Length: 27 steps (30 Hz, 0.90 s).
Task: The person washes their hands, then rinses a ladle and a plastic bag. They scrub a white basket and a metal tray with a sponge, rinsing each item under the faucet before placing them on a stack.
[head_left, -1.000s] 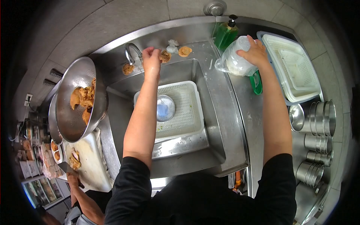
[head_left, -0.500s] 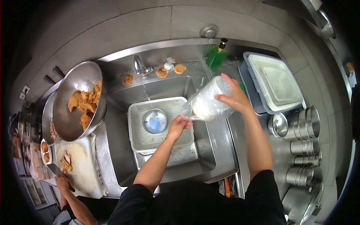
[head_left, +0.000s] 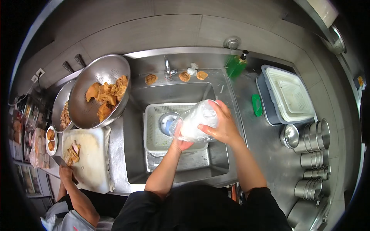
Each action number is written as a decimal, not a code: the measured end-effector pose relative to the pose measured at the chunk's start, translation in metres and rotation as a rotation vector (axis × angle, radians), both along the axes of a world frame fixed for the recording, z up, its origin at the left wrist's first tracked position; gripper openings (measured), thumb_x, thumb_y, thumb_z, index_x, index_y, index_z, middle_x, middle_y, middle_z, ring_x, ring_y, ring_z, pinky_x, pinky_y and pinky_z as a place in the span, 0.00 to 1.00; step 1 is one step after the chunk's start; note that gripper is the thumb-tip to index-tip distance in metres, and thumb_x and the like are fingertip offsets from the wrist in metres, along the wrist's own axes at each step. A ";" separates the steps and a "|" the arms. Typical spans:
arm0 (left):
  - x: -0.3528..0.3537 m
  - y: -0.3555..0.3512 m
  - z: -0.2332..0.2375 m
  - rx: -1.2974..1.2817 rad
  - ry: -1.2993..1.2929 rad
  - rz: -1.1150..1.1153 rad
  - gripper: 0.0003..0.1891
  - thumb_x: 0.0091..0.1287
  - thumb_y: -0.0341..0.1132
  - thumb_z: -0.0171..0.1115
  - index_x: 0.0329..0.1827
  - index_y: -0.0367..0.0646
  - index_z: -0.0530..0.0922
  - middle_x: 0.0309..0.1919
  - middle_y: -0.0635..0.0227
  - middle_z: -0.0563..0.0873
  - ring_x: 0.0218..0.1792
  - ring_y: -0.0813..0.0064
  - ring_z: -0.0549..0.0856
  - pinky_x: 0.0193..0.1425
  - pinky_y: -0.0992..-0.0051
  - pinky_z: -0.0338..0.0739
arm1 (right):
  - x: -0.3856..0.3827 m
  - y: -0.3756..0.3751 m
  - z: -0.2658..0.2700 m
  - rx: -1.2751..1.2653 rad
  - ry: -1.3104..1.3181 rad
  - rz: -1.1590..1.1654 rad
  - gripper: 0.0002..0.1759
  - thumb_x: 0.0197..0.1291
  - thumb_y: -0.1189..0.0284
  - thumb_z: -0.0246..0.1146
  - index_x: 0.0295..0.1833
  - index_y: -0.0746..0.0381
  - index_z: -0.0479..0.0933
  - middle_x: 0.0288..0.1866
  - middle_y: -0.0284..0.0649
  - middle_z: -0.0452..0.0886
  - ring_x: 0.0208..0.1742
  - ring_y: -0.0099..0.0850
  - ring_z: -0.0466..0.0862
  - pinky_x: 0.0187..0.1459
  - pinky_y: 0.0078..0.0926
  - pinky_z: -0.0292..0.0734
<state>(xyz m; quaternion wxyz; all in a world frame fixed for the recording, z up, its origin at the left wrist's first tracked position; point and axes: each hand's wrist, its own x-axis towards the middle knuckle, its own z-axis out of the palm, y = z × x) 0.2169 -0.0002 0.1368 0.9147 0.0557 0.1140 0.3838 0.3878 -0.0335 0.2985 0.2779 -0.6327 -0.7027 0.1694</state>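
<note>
Both hands have a firm grip on a clear bag with white contents (head_left: 194,122), above the sink (head_left: 135,158): right hand (head_left: 224,126) spread round its right end, left hand (head_left: 182,143) under its left end. The bag blocks part of the white basket (head_left: 148,131) and small round bowl (head_left: 163,122) inside. A tilted colander (head_left: 81,104) stands left; a green bottle (head_left: 236,68) far right; metal cups (head_left: 323,134) right, on the worktop (head_left: 256,154).

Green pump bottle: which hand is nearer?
Right. The right hand, on the plastic bag, is below the green pump bottle in view; the left hand, at the bag's other end, is farther down and left.
</note>
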 end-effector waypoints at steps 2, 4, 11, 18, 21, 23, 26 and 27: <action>-0.011 -0.001 -0.013 -0.013 0.033 0.009 0.40 0.72 0.67 0.42 0.77 0.46 0.63 0.73 0.62 0.71 0.72 0.59 0.70 0.77 0.55 0.62 | -0.010 0.000 -0.016 0.038 -0.045 -0.001 0.42 0.49 0.54 0.76 0.69 0.59 0.71 0.74 0.56 0.64 0.71 0.52 0.68 0.69 0.41 0.65; -0.023 -0.003 -0.030 -0.041 0.033 0.012 0.39 0.72 0.66 0.43 0.77 0.46 0.63 0.73 0.62 0.71 0.72 0.59 0.70 0.77 0.55 0.61 | -0.016 0.004 -0.040 0.169 0.298 -0.051 0.23 0.60 0.58 0.71 0.54 0.63 0.79 0.71 0.56 0.70 0.68 0.52 0.72 0.67 0.41 0.67; -0.060 -0.003 -0.078 -0.178 0.148 0.006 0.35 0.70 0.62 0.51 0.73 0.48 0.70 0.70 0.63 0.75 0.70 0.57 0.73 0.75 0.50 0.63 | -0.028 0.020 -0.022 0.119 0.668 -0.266 0.19 0.78 0.63 0.52 0.37 0.67 0.75 0.50 0.46 0.87 0.48 0.28 0.85 0.52 0.25 0.77; -0.096 0.002 -0.095 -0.108 0.052 0.095 0.33 0.69 0.55 0.54 0.71 0.43 0.72 0.67 0.60 0.78 0.68 0.56 0.75 0.74 0.49 0.64 | -0.023 0.059 -0.046 0.013 0.932 -0.317 0.21 0.77 0.59 0.53 0.33 0.63 0.71 0.31 0.40 0.85 0.33 0.23 0.83 0.37 0.22 0.77; -0.117 0.014 -0.111 -0.124 0.178 0.162 0.30 0.68 0.51 0.55 0.68 0.42 0.74 0.64 0.59 0.80 0.66 0.57 0.78 0.73 0.53 0.67 | -0.027 0.079 -0.095 0.010 0.796 -0.348 0.23 0.74 0.57 0.58 0.29 0.62 0.70 0.22 0.30 0.74 0.26 0.20 0.71 0.31 0.25 0.70; -0.136 0.023 -0.127 -0.106 0.224 0.173 0.29 0.68 0.51 0.56 0.67 0.41 0.74 0.64 0.59 0.81 0.65 0.58 0.78 0.73 0.54 0.68 | -0.032 0.085 -0.115 0.021 0.741 -0.354 0.23 0.73 0.56 0.58 0.29 0.61 0.69 0.22 0.30 0.73 0.26 0.20 0.70 0.30 0.26 0.69; -0.159 0.032 -0.133 -0.121 0.337 0.193 0.29 0.67 0.50 0.60 0.65 0.40 0.75 0.62 0.60 0.82 0.63 0.58 0.80 0.72 0.55 0.70 | -0.033 0.090 -0.152 0.007 0.723 -0.372 0.24 0.72 0.56 0.60 0.28 0.61 0.68 0.20 0.31 0.72 0.24 0.21 0.69 0.28 0.28 0.67; -0.166 0.035 -0.138 -0.113 0.407 0.213 0.29 0.67 0.51 0.61 0.65 0.40 0.75 0.61 0.60 0.82 0.63 0.58 0.80 0.71 0.55 0.71 | -0.031 0.092 -0.165 0.012 0.688 -0.386 0.24 0.72 0.56 0.60 0.28 0.61 0.68 0.20 0.33 0.71 0.24 0.22 0.69 0.28 0.30 0.67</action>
